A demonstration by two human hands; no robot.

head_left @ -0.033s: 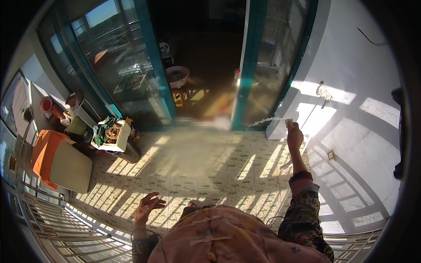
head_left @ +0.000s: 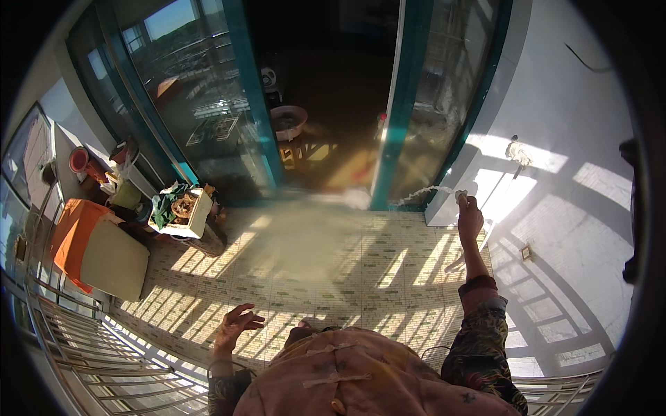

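My right hand (head_left: pixel 470 213) is stretched out ahead on the right, near the white wall. Its fingers are closed round a small pale object (head_left: pixel 460 194) whose kind I cannot make out. From there a thin, wavy white streak (head_left: pixel 424 189) runs left in front of the door glass; whether it is water or a cord I cannot tell. My left hand (head_left: pixel 236 329) hangs over the tiled floor at lower left, fingers apart and slightly bent, holding nothing.
A teal-framed sliding door (head_left: pixel 388 152) stands partly open, with a pink basin (head_left: pixel 288 123) on a stool inside. At left are a white planter box (head_left: pixel 186 215), a cream box (head_left: pixel 114 260) under an orange cloth (head_left: pixel 73 243), and metal railings (head_left: pixel 118 367). A hazy blur covers the middle floor.
The view has shifted slightly, so the door and planter sit a little further right. Both hands keep nearly the same pose, and the white streak still runs left of my right hand.
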